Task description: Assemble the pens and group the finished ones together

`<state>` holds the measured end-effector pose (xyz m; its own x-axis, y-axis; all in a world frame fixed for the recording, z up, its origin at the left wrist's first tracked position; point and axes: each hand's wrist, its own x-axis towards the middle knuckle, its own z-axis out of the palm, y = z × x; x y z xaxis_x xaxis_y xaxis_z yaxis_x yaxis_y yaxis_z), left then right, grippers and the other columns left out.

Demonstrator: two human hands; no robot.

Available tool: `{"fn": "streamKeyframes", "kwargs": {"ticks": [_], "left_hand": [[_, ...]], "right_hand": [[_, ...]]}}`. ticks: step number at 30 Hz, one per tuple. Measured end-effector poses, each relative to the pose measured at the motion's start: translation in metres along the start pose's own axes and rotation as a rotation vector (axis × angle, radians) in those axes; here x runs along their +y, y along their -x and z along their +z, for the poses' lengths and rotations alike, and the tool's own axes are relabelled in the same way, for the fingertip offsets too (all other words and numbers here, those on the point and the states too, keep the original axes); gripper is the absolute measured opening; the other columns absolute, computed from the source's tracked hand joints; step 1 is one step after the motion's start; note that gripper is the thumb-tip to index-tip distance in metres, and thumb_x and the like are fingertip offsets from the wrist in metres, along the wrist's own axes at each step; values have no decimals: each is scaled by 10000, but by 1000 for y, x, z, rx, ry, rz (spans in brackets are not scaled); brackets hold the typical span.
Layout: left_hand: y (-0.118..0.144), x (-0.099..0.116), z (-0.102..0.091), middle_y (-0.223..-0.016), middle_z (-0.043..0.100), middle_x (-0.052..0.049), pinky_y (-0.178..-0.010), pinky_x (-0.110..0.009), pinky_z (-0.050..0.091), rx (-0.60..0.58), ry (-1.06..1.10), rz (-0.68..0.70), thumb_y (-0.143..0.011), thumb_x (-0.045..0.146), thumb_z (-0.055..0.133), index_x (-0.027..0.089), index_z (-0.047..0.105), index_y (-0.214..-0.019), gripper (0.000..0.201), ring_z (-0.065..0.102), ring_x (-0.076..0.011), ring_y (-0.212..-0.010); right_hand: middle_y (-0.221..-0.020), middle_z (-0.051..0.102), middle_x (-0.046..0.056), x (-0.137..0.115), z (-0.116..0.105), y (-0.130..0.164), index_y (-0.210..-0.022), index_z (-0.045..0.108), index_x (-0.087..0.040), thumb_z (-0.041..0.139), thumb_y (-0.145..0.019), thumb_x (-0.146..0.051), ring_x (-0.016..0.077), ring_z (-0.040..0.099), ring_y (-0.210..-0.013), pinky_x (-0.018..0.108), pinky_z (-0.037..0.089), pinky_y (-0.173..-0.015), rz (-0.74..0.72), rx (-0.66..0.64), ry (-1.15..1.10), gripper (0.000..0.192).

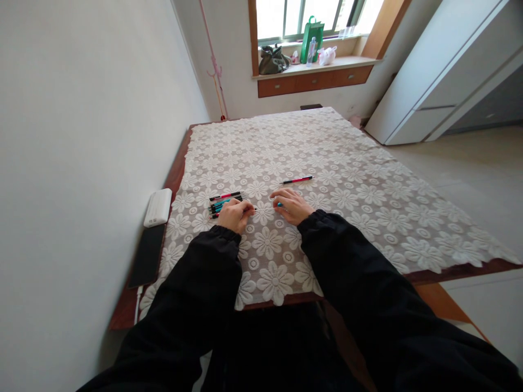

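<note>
Daylight pours in from the window (310, 16) at the far end, blown out to white glare. The table (327, 163) is evenly lit with soft, faint shadows. Wide-angle distortion bends the wall and wardrobe edges (strongest at the corners). Focus is fairly sharp throughout.

Both arms were covered in long black sleeves of loose, soft fabric; each sleeve ended in a gathered, elastic cuff at the wrist; the left hand (235, 214) and right hand (292, 206) were bare, without rings, watch or gloves; dark black clothing also showed near the bottom edge.
</note>
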<state>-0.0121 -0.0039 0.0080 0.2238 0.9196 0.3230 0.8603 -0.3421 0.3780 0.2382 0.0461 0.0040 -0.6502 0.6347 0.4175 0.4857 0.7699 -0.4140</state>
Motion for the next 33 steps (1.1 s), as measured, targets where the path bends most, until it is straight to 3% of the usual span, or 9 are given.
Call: {"fn": "streamKeyframes", "kwargs": {"ticks": [7,26,33], "left_hand": [[-1,0,-1,-848,726,-30,-903,-384,488,-37,45,25,-883,315,656,289,764,-1056,206,634,-230,-931],[0,-1,2,-895,776,-16,-861,-380,509,-25,9,59,-893,377,639,297,803,-998,210,631,-230,-881],[1,-2,2,-909,787,-5,-827,-371,515,-32,20,73,-905,387,619,298,802,-1018,232,610,-228,-860]], "right_hand": [[-1176,660,88,-4,-3,-1,-925,656,-224,553,-911,-181,280,550,-1151,465,406,-1040,-13,32,2,113],[-1169,669,75,-5,-4,-1,-922,633,-226,545,-922,-178,269,570,-1112,424,403,-1011,-20,36,50,100],[-921,679,76,-8,-6,-1,-916,625,-219,519,-939,-217,258,583,-931,383,431,-875,-2,12,78,108]]}}
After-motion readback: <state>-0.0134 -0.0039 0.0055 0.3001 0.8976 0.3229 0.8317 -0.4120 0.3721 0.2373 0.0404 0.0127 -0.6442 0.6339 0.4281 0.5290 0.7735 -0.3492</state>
